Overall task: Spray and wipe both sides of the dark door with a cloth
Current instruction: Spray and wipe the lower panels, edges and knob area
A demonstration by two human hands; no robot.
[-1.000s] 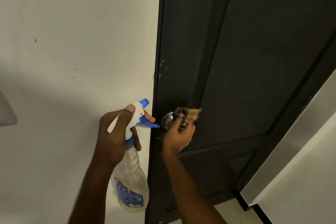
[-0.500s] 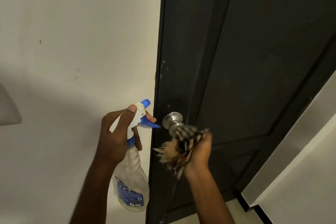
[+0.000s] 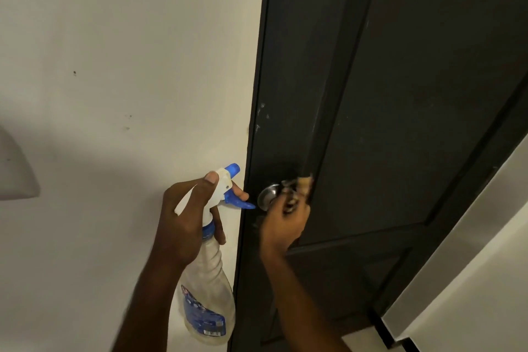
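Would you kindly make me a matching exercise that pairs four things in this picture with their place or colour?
Things:
1. spray bottle
2. cloth
3. knob
4. wall

Place or colour:
a. silver, on the dark door
b. gripped by the left hand
c. white, left of the door
d. bunched in the right hand

Pairs: 1-b, 2-d, 3-a, 4-c

Blur and hidden parts
The cloth (image 3: 297,188) is motion-blurred; the right hand (image 3: 285,220) hides part of the knob (image 3: 267,196); bottle (image 3: 208,294) label unreadable.
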